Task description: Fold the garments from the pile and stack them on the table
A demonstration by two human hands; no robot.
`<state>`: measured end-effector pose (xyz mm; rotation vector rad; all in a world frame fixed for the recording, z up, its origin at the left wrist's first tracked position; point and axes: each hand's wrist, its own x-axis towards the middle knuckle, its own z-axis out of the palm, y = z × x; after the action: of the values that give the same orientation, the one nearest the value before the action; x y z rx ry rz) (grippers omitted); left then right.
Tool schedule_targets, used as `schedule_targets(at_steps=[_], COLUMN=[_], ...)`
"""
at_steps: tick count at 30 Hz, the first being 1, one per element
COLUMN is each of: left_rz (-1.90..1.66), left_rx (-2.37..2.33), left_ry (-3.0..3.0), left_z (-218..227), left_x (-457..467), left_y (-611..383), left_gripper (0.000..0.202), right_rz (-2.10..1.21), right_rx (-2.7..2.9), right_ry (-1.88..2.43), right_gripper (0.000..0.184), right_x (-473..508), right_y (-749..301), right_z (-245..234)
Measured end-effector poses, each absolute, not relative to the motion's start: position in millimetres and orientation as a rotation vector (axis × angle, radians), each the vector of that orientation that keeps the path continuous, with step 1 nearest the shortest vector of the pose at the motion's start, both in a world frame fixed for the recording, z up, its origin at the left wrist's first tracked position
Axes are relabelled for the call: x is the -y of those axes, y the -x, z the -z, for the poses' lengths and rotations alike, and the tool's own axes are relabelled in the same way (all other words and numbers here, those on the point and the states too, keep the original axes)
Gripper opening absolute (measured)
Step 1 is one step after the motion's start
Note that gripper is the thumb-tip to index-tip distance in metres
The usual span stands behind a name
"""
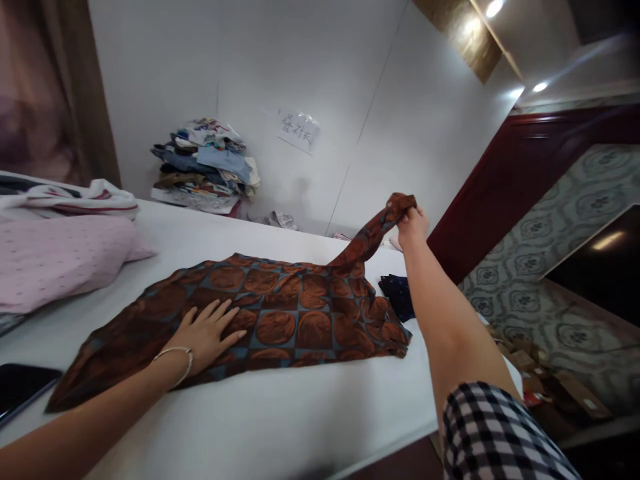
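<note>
Right hand (412, 223) gripping patterned shirt (313, 328) by raised sleeve (367, 239)
Left hand (206, 341), flat and spread, likely anchors it.

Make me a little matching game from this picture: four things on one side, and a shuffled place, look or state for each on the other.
Things
1. Left hand
2. Right hand
3. Phone
4. Pink cloth

Descriptions
A. Sprinkled with small dark dots
B. Gripping a raised sleeve
C. Black, at the picture's left edge
D. Palm down, fingers spread on the brown patterned garment

Right pairs: 1-D, 2-B, 3-C, 4-A
</note>
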<state>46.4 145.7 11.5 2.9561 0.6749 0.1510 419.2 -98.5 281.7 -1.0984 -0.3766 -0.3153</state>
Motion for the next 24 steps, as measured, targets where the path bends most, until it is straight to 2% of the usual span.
schedule_targets(at_steps=[4,7,10,13,18,21,24], left_rz=[-0.140,0.029,0.128,0.068,-0.037,-0.081,-0.056], left_rx=[-0.672,-0.703,-0.711,-0.750,-0.831,-0.821,-0.802], left_ry=[-2.903,-2.794,-2.711,-2.734,-2.812,-2.872,-2.921], left_z=[-17,-33,-57,-77,-81,-73,-68], left_x=[-143,-146,-158,-178,-216,-233,-245], left_y=[-49,-54,-67,-90,-143,-175,-199], left_gripper=[0.070,0.070,0.063,0.057,0.050,0.053,0.058], right_rz=[0.267,0.260,0.254,0.299,0.441,0.521,0.600], right_rx=[0.422,0.384,0.360,0.291,0.314,0.338,0.340], right_ry=[1.141,1.196,1.240,1.310,1.502,1.645,1.784], right_gripper=[0.023,0.030,0.030,0.028,0.030,0.030,0.022], right_x=[147,179,202,216,231,240,244], right_y=[-374,-353,-347,-350,-367,-378,-387], right_z=[-257,-231,-211,-199,-194,-199,-212])
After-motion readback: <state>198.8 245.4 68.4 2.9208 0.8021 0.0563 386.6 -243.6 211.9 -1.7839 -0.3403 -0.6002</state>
